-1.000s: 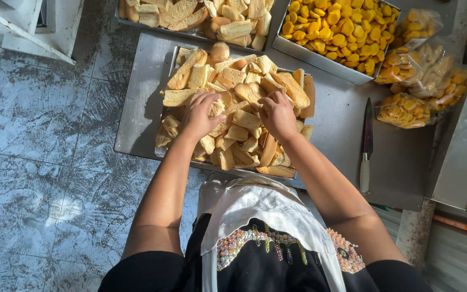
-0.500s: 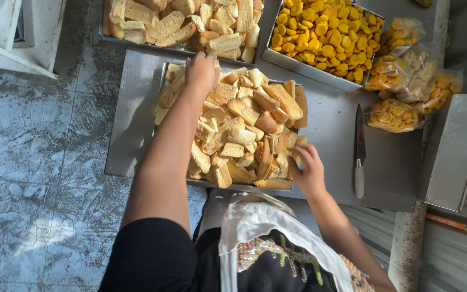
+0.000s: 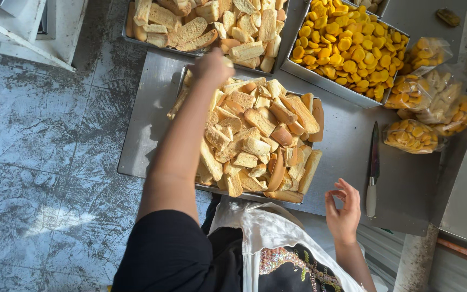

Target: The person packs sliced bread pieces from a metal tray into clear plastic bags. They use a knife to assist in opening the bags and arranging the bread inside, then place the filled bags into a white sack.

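The left hand [image 3: 212,66] is stretched far forward, over the far edge of the near tray [image 3: 187,73], and its fingers are curled together. It seems to be closed on one of the rusk pieces [image 3: 255,146], but the piece itself is hidden under the knuckles, so I cannot tell surely what it grips. The arm lies across the left part of the heap, probably because the far corner can be reached only in this way.

The right hand [image 3: 343,211] is empty. Its fingers are apart and loosely bent, and it hovers above the bare bench [image 3: 347,140] just beside the near right corner of the tray, touching nothing.

The rusk pieces lie in a loose pile that fills the tray; some of them lean over its right rim. A knife [image 3: 373,170] with a pale handle lies flat on the bench near the right hand, with its blade pointing away from the person, so the handle is easy to take.

Behind the near tray stands a second tray of rusks [image 3: 201,27]. To the right of it is a tray of small yellow biscuits [image 3: 347,48]. Beside that tray are several clear bags [image 3: 433,103] already filled with such biscuits. The bench stands on a grey stone floor [image 3: 44,151].
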